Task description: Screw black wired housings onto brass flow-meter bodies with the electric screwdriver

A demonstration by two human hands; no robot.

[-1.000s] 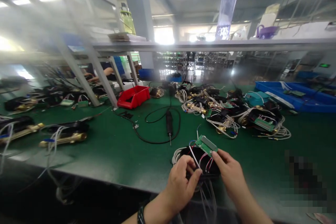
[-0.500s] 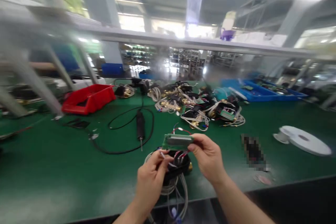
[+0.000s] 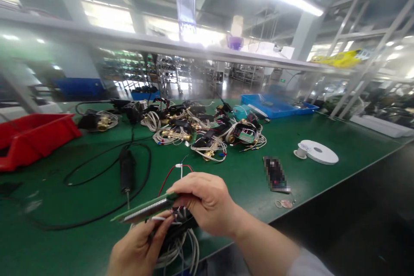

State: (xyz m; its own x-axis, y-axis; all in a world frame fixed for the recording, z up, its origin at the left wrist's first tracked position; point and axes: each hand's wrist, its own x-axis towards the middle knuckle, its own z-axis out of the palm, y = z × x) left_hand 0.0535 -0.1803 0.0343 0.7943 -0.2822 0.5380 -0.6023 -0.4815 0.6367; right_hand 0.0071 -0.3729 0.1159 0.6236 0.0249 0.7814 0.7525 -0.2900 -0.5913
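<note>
A green circuit board [image 3: 145, 209] with a row of shiny contacts is pinched at its right end by my right hand [image 3: 207, 202]. Red and white wires [image 3: 178, 165] rise behind the board. Below it, my left hand [image 3: 142, 241] is closed with a thin white wire [image 3: 161, 219] between thumb and forefinger. A black housing [image 3: 184, 226] with coiled grey cables [image 3: 176, 252] lies beneath both hands, mostly hidden by them.
On the green table [image 3: 226, 181] lie a black screwdriver [image 3: 127, 170] with a looping cable, a phone [image 3: 276, 174] and a white reel [image 3: 318, 152]. Wired brass assemblies [image 3: 207, 138] are heaped farther back, between a red bin [image 3: 39, 138] and blue trays [image 3: 271, 108].
The view has swung right, so table items appear farther left. My right hand has turned the board, now tilted with its edge contacts showing, and brought it over my left hand.
</note>
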